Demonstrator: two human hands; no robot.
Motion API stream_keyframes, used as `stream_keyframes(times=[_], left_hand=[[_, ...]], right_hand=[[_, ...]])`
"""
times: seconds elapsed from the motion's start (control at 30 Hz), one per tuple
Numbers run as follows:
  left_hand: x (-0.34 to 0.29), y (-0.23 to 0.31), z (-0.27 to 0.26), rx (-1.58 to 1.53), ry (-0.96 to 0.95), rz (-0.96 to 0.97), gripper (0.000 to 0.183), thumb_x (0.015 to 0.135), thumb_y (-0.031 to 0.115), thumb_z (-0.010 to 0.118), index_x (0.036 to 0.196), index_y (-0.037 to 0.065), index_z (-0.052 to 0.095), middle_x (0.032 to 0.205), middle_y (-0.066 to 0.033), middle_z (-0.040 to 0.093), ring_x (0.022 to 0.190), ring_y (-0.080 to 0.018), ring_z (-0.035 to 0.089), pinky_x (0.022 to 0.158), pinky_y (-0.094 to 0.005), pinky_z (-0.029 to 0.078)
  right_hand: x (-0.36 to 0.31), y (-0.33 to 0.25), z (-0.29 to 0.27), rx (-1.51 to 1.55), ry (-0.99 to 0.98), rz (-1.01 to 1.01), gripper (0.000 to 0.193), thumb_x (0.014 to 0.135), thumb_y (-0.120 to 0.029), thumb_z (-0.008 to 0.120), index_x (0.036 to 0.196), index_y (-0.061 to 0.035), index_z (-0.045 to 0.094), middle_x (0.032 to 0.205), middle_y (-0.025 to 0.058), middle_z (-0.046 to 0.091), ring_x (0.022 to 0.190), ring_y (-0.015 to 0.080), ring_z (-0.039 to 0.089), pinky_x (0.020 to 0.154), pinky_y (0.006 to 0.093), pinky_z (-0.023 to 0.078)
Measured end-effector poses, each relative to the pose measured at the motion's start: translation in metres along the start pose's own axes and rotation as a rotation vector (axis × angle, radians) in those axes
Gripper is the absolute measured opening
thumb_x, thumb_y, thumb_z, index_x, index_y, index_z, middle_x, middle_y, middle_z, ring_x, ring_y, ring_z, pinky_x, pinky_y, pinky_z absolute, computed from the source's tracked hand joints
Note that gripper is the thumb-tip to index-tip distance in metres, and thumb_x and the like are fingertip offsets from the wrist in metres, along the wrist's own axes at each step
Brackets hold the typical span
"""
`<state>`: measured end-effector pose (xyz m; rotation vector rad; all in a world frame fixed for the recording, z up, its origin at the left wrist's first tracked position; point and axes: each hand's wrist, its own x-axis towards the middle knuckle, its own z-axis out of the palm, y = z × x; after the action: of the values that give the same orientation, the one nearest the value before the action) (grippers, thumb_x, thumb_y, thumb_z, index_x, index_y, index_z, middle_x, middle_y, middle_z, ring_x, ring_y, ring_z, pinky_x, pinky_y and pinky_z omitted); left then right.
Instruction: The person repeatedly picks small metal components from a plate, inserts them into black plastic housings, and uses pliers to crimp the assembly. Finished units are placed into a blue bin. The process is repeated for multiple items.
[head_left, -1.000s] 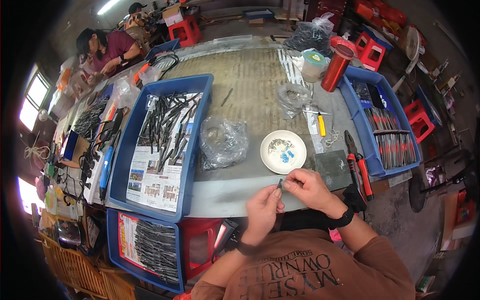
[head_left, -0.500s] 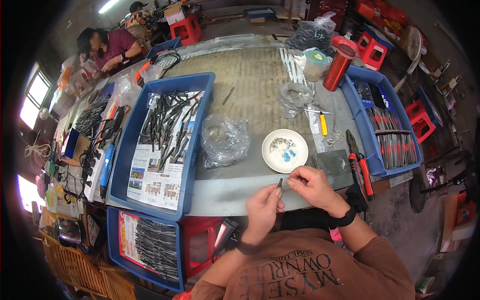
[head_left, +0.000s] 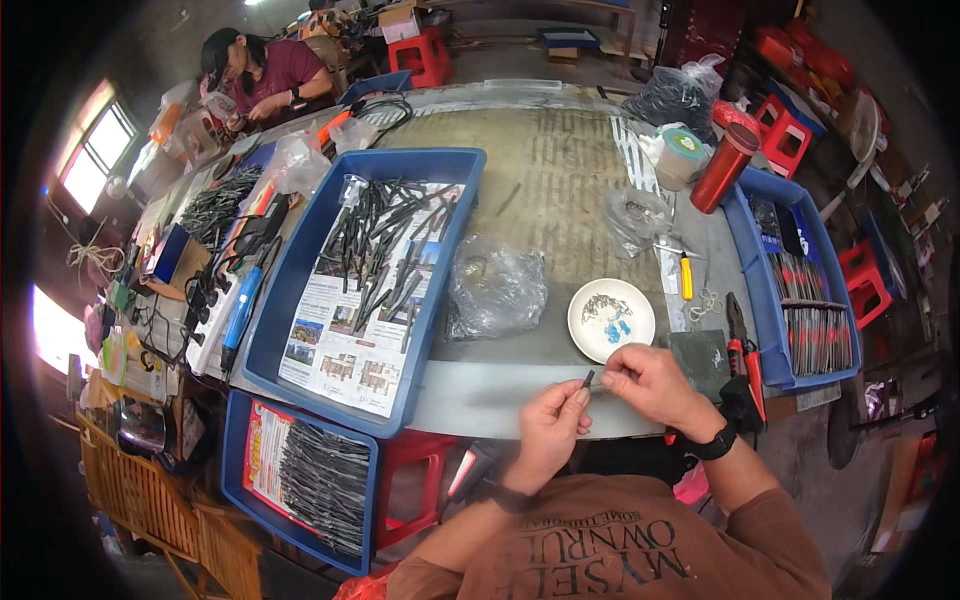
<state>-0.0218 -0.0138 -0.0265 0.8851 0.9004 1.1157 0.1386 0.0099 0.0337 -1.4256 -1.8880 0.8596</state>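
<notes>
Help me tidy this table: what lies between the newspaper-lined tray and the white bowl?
In the head view, a crumpled clear bag lies between the tray and the bowl, with some table showing between bag and bowl.

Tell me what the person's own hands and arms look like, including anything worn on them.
Both the left hand and the right hand are ungloved. The forearms are bare below short brown sleeves. A black wristband, possibly a watch, circles the right wrist; a dark band circles the left, its kind unclear.
</notes>
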Motion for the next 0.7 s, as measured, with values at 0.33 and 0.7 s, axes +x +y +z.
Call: stream_keyframes(times=[0.33,0.7], left_hand=[[0.017,0.004,-0.027,-0.036,0.119,0.056,0.015,0.088,0.006,0.053,0.097,-0.003,0.061,0.068,-0.0001,0.057,0.055,-0.0052,0.05,0.052,-0.0195,0.042],[0.015,0.0,-0.037,0.019,0.071,0.05,0.017,0.089,0.006,0.051,0.101,-0.003,0.059,0.07,0.0,0.056,0.059,-0.0057,0.051,0.055,-0.0202,0.043]], right_hand=[[0.097,0.008,0.004,-0.185,0.062,-0.407,0.01,0.079,-0.009,0.058,0.084,-0.0003,0.059,0.076,0.0131,0.057,0.068,0.0284,0.056,0.059,0.0341,0.044],[0.186,0.02,0.071,-0.697,-0.226,-0.498,0.01,0.07,-0.006,0.053,0.079,-0.0022,0.057,0.08,0.0148,0.054,0.08,0.0321,0.053,0.068,0.0414,0.043]])
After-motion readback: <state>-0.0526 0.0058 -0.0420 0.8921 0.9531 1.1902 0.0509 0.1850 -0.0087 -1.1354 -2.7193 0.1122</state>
